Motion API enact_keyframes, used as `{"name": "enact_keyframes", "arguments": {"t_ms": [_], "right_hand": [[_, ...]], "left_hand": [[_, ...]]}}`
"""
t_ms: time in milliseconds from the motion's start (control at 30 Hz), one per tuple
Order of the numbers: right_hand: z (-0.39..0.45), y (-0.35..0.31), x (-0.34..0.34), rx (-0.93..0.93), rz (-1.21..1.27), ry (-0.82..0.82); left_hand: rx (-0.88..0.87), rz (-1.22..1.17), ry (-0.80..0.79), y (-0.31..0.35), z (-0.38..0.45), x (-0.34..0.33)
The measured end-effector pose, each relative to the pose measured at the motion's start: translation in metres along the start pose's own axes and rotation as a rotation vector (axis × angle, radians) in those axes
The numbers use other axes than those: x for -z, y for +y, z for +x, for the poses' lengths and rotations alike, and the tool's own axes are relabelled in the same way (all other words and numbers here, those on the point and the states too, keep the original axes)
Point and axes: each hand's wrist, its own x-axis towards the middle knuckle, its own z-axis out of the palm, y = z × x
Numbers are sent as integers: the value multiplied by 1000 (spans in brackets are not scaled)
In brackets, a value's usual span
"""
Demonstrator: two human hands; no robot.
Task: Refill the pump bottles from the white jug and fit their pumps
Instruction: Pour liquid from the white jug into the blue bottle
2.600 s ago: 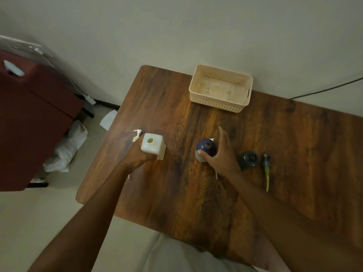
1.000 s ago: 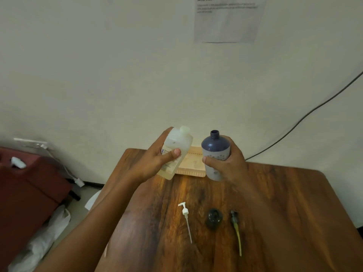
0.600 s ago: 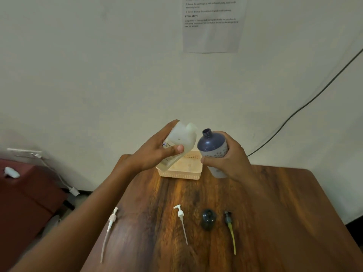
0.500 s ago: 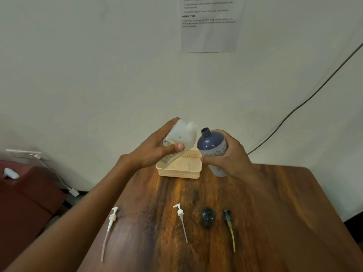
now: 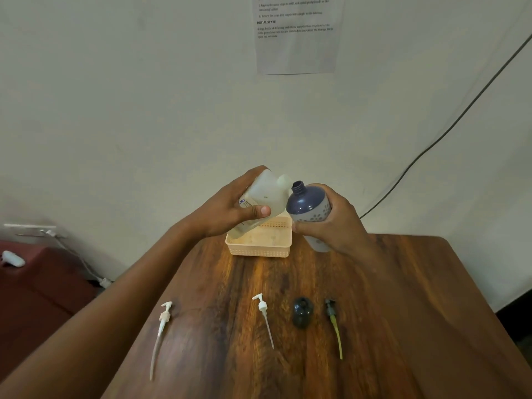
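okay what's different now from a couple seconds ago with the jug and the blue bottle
Both have been lifted off the table. The left hand has tipped the white jug until its spout nears the mouth of the blue bottle, gripped by the right hand. The pumps, the dark bottle and the basket stay put.

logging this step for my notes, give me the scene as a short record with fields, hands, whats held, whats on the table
left hand: left hand grips the white plastic jug, tilted toward the bottle
right hand: right hand holds the dark blue plastic bottle, mouth open, no pump fitted
pour: no liquid visible between the spouts
on wooden table: two white pumps, a dark-headed pump with yellow tube, a small dark bottle
behind the hands: beige perforated plastic basket
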Motion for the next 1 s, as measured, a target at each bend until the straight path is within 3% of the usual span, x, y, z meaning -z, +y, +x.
{"name": "enact_keyframes", "arguments": {"t_ms": [1000], "right_hand": [[-7, -16, 13, -5, 99, 226]], "left_hand": [[-50, 312, -230, 52, 62, 44]]}}
